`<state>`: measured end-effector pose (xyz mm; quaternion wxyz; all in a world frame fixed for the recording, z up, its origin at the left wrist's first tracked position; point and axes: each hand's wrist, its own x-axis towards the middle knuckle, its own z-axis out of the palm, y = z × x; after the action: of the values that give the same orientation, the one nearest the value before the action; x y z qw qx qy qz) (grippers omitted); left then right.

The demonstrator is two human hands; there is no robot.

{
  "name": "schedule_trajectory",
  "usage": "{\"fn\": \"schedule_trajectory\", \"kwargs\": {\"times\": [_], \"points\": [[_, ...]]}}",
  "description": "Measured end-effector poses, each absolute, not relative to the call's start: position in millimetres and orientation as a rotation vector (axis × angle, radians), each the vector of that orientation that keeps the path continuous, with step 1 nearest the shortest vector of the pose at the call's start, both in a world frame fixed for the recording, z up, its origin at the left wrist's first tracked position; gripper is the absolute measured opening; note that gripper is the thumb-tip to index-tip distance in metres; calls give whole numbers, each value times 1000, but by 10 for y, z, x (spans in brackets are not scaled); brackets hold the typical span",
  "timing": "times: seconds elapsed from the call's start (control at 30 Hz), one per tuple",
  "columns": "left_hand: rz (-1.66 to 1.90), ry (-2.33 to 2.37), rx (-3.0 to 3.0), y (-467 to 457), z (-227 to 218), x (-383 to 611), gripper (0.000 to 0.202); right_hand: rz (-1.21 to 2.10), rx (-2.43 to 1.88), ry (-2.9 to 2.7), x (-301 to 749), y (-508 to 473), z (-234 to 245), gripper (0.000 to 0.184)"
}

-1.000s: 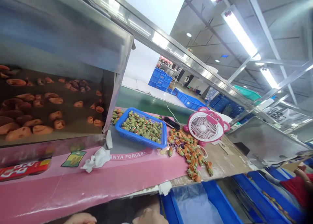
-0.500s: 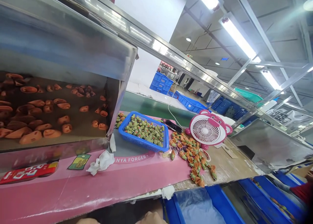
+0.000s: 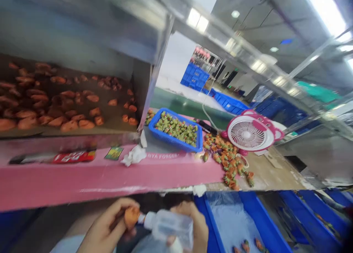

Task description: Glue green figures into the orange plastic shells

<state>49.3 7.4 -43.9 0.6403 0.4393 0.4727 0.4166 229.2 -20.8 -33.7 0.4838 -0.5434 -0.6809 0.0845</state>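
- Head view, looking down past the table edge, with both hands up close at the bottom of the shot.
- Left hand (image 3: 106,227): grip clenched on a small orange piece (image 3: 131,215), held at the fingertips. Part of it is hidden, so I can't say exactly what it is.
- Right hand (image 3: 193,227): grip wrapped around the body of a clear squeeze bottle (image 3: 171,227).
- The bottle lies roughly level, long axis running sideways across the view, with its nozzle (image 3: 141,218) pointing left at the orange piece. Looks like touching or just beside it, hard to tell from here.
- So the piece sits off the bottle's left end. The left hand is right on it, and the right hand is further along at the bottle's body.
- Around them: a pink-fronted table (image 3: 82,179), a blue basket (image 3: 174,129) of green-and-orange pieces, a loose pile (image 3: 227,161) of similar ones, and a steel tray (image 3: 68,131) of orange pieces.
- Blue bin (image 3: 242,223) just right of the right hand, a few pieces in it.
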Motion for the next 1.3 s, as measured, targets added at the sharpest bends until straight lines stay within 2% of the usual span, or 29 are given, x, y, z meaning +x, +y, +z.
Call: {"fn": "schedule_trajectory", "kwargs": {"times": [0.17,0.97,1.3], "points": [[931,1037,972,39,-350,504,10,411,-1188,-1636,2263,-254,-107,27],[944,1021,1021,18,-371,488,7,344,-1161,-1698,2232,-273,-87,29],[950,1009,1032,44,-392,498,8,425,-1105,-1681,2230,-261,-116,32]]}}
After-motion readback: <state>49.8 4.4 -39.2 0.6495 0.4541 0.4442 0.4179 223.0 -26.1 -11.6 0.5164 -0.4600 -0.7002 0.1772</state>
